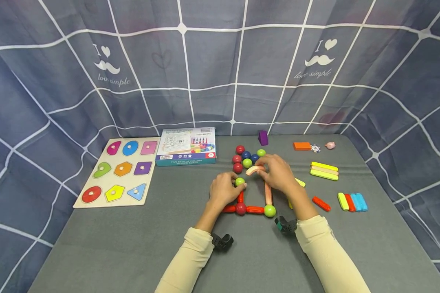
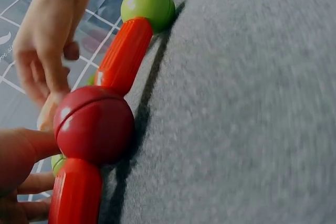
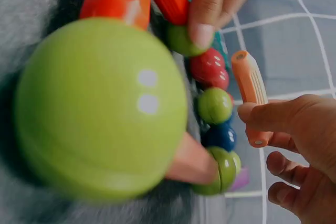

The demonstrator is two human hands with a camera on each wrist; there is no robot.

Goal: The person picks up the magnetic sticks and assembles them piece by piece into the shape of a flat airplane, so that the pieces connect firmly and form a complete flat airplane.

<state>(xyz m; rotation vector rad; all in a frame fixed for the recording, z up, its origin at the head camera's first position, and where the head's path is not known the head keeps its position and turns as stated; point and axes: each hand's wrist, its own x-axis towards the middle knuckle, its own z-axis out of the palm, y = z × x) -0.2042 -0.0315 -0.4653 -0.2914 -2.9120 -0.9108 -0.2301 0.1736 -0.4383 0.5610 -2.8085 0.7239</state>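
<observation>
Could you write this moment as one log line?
left hand: grips green ball at red stick's end | right hand: pinches curved peach stick | table's left: shape board

In the head view, my right forearm (image 1: pixel 302 203) covers part of the yellow pieces (image 1: pixel 300 182), so I can't tell whether they join. My right grip (image 1: pixel 277 173) hides the twelve o'clock end of the straight orange rod (image 1: pixel 268 194). The box's (image 1: pixel 185 162) fine print is too small to read. In the left wrist view, a red rod (image 2: pixel 76 195) is cut off at six o'clock, my left grip (image 2: pixel 16 163) at nine. In the right wrist view, the close green ball (image 3: pixel 102 111) looks blurred and hides the rod's other end.
</observation>
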